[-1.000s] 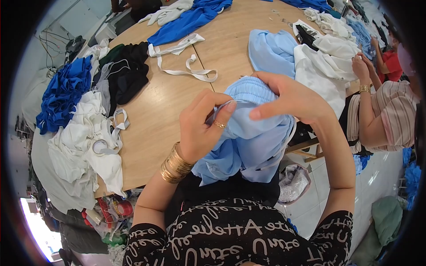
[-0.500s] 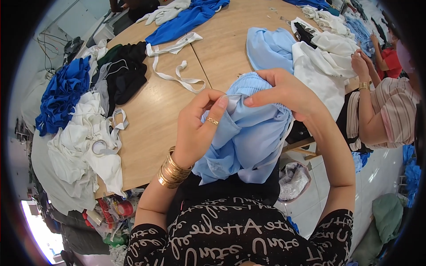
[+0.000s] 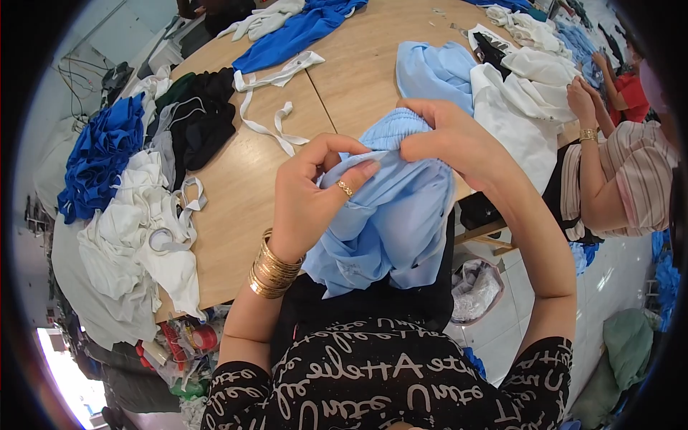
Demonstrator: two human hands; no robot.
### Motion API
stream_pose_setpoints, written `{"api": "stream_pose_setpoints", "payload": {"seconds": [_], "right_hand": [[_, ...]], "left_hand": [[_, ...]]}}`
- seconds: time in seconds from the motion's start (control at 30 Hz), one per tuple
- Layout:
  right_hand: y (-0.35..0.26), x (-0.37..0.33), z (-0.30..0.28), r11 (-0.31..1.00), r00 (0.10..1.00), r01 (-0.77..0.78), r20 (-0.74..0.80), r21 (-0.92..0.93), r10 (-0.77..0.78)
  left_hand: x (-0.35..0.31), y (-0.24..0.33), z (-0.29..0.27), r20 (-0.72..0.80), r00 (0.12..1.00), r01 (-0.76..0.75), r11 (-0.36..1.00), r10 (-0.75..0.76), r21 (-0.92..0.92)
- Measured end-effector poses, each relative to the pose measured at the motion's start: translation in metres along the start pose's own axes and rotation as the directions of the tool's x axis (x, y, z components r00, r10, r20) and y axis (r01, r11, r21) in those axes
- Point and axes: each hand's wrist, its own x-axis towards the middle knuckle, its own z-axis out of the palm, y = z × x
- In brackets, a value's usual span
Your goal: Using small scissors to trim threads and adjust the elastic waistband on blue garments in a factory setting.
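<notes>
A light blue garment with a gathered elastic band hangs between my hands at the table's near edge, its lower folds over my lap. My left hand pinches the band's edge between thumb and fingers. Bent over the gathered part, my right hand grips the band with thumb and fingers; some of its fingers are hidden behind the cloth. On the table beyond lies a loose white strap, curled and apart from my hands.
The wooden table carries white clothes, a ruffled blue garment and black clothes at left. A pale blue cloth and white garments lie at right, by a co-worker's hands. A lined bin stands below.
Both hands have shifted slightly left with the garment. My left hand's fingers have slid along the band's edge, and my right hand has bent further over the gathers.
</notes>
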Motion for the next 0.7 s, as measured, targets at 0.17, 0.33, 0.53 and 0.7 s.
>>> {"api": "stream_pose_setpoints", "payload": {"seconds": [0.17,0.33,0.53,0.7], "right_hand": [[-0.005,-0.001,0.006,0.993,0.999,0.028,-0.03,-0.111,-0.031],[-0.01,0.005,0.006,0.984,0.999,0.028,-0.016,-0.178,-0.031],[-0.022,0.003,0.005,0.996,0.999,-0.023,-0.05,-0.085,0.019],[-0.023,0.006,0.004,0.996,0.996,-0.086,-0.04,-0.016,0.085]], "left_hand": [[0.001,0.002,-0.001,-0.094,0.99,-0.089,0.983,0.105,0.163],[0.004,0.004,-0.002,-0.074,0.996,-0.056,0.992,0.048,-0.113],[0.009,0.012,-0.006,0.03,0.996,0.09,0.96,-0.085,-0.266],[0.01,0.016,-0.005,0.041,0.995,0.103,0.952,-0.095,-0.287]]}}
